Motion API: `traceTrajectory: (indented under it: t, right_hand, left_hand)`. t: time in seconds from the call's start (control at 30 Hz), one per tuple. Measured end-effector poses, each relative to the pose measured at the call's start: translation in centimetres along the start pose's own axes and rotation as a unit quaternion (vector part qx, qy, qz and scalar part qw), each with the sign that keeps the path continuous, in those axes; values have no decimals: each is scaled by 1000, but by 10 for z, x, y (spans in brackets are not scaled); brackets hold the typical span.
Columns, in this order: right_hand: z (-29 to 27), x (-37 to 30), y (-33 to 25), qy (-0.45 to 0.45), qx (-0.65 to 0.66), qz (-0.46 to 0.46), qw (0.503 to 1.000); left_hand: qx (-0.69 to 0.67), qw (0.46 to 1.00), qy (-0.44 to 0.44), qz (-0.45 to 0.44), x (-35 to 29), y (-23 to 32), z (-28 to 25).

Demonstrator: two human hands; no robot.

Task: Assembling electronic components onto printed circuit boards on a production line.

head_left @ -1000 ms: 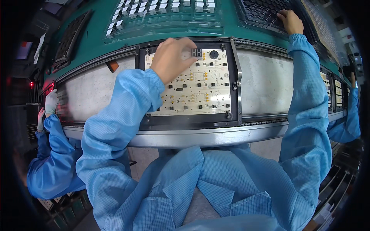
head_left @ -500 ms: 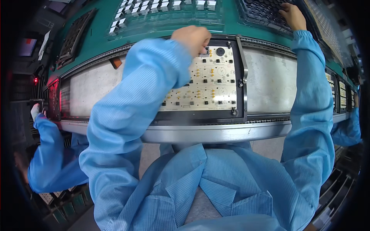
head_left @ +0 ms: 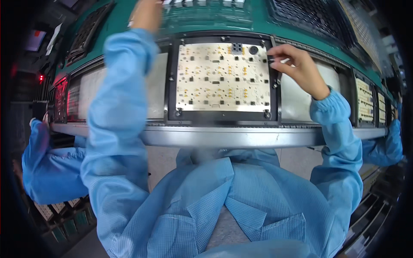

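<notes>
A cream circuit board dotted with small black and yellow components lies in a black carrier frame. Near the board's far edge are a dark square connector block and a round black component. My right hand is over the carrier's right side, thumb and forefinger pinched around a small dark part, its kind unclear. At the far left, my left hand reaches beside a clear tray of white and grey block parts. Motion blurs it, and its fingertips are hidden or out of view.
A black tray of small dark parts stands at the far right on the green bench. A metal rail runs along the near side. More boards sit along the line to the right. Co-workers' blue sleeves show at both sides.
My left hand has left the connector block on the board and moved to the far left. My right hand has come from the black tray to the carrier, pinching a small dark part.
</notes>
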State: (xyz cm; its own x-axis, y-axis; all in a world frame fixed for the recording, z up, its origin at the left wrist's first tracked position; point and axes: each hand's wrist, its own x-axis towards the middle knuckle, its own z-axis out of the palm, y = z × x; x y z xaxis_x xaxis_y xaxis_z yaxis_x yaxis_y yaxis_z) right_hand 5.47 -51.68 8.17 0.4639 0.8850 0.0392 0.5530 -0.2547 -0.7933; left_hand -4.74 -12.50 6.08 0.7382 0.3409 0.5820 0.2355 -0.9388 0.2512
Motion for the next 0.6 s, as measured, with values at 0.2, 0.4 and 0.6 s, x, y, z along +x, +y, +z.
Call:
traceTrajectory:
  t: [0.2,0.4,0.6]
  right_hand:
    - [25,14,8,-10,-87,-64,994]
    - [34,20,8,-21,-186,-104,977]
    - [36,21,3,-27,-220,-64,973]
  left_hand:
    - [120,976,-180,-26,5,-122,-15]
    - [210,952,-221,28,23,-143,-4]
    - [308,905,-293,-7,33,-118,-12]
